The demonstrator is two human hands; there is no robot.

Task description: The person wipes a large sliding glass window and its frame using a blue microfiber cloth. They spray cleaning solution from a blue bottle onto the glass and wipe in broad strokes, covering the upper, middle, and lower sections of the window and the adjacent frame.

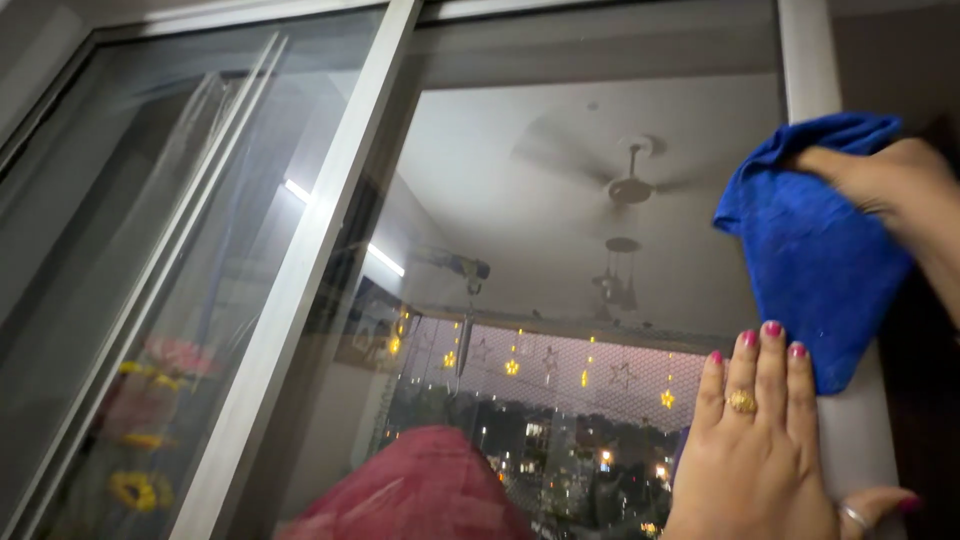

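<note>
Blue cloth (812,270) hangs at the upper right of the view, pressed against the white window frame (808,60) where frame meets the glass pane (560,200). No containers in view. Cloth is soft, fleecy-looking, deep blue, bunched at the top under the fingers and falling to a loose point at the bottom; lower corner ends just beside the fingertips of the other hand.

Right hand (885,175) comes in from the right edge, fingers curled shut over the top of the cloth, gripping it w/ the palm side toward the frame. Slightly blurred, so finger detail is hard to tell.

Left hand (760,450) is lower right, near the bottom of the view. It's open flat, fingers straight and close together pointing up, palm resting on the glass right by the frame; holds nothing. Pink polish on the nails, a gold ring (741,401) on one finger, a thin silver ring (853,516) on the thumb.

Glass reflects the room: ceiling fan (632,185), a lit tube light (385,260), a red shape (420,490) at the bottom centre. Through the pane, yellow star lights (512,367) strung on a net, w/ city lights farther out in the dark. To the left, a second sliding pane (150,250) sits behind a slanting white frame bar (300,270); blurry yellow flowers (135,490) show through it low on the left.
</note>
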